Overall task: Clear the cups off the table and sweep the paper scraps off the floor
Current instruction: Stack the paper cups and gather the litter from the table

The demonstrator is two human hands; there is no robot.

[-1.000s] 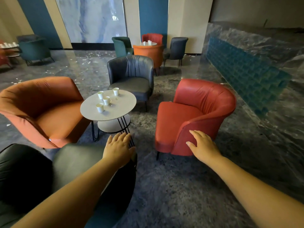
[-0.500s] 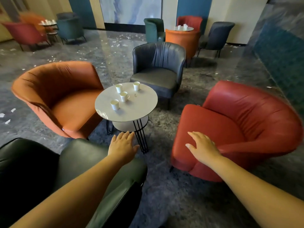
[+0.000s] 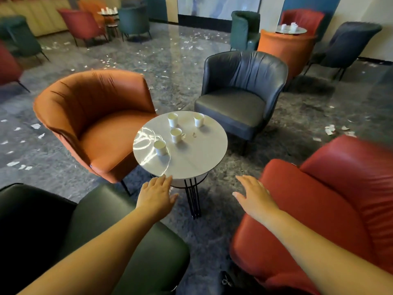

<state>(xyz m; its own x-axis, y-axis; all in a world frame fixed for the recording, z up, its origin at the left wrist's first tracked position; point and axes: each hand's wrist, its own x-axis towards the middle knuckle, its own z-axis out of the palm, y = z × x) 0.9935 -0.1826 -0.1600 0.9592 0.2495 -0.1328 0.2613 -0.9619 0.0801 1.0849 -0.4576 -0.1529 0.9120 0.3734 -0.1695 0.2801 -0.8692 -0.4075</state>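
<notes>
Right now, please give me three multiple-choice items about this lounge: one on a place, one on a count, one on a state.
1. Which chair stands directly left of the round white table?
A. orange leather armchair
B. dark grey armchair
C. red armchair

2. How many white paper cups stand on this table?
A. two
B. four
C. six

3. How are the two hands?
A. both grip cups
B. both open, holding nothing
C. one holds a broom

Answers:
1 A, the orange leather armchair touches the table's left edge.
2 B, four cups.
3 B, left hand and right hand have straight fingers.
</notes>
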